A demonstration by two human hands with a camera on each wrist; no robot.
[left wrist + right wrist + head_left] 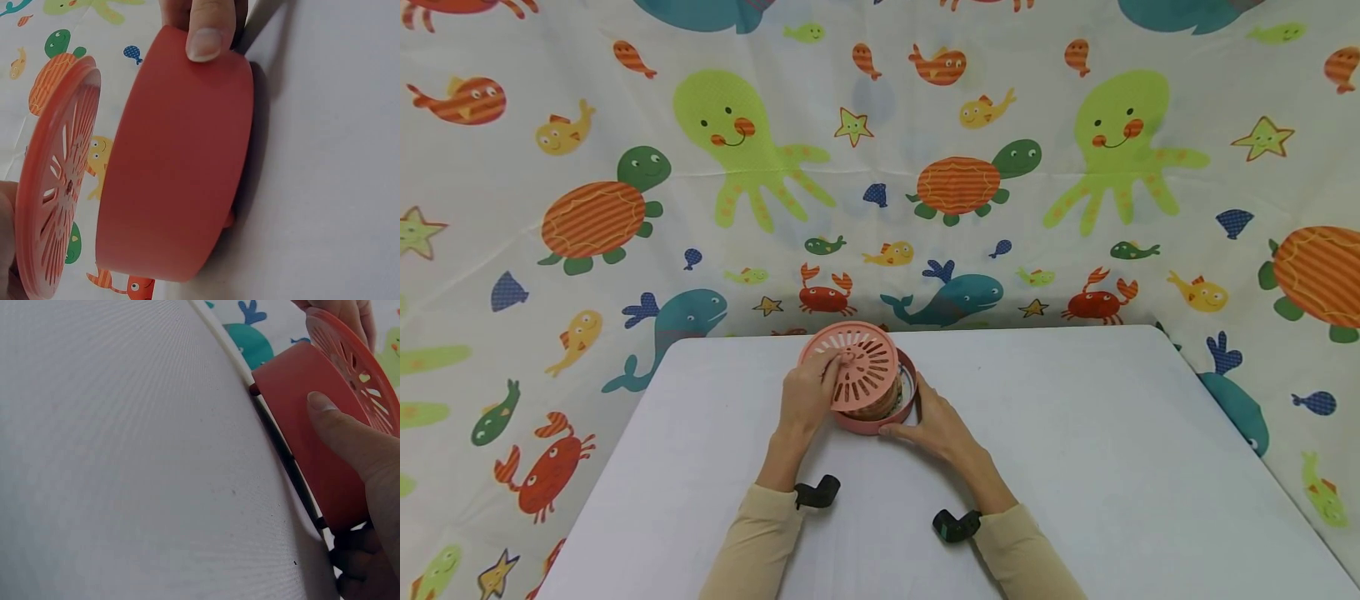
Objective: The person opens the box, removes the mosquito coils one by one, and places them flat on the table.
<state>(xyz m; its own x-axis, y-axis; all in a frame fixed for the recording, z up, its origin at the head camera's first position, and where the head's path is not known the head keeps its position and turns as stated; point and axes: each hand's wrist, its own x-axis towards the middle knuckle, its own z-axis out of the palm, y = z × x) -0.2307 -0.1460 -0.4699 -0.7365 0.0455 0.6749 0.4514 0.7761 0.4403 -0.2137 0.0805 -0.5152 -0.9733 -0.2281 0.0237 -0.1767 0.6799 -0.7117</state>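
Observation:
My left hand (805, 396) pinches the small central knob of a round pink slotted lid (874, 367). The lid is tilted above a shallow round pink box (859, 425), which looks like a mosquito coil holder. A visible gap separates the lid from the box (175, 156) in the left wrist view. My right hand (942, 425) grips the box by its right side, with the thumb (344, 434) along the outer wall. Inside lies something round and brownish (880, 407) beside a pale patterned area; the lid hides much of it. Short feet show under the box.
The box stands near the back edge of a white table (1112, 450). Behind it hangs a cloth (850, 208) printed with sea animals. Each wrist wears a small black camera, one on the left (817, 492) and one on the right (957, 526).

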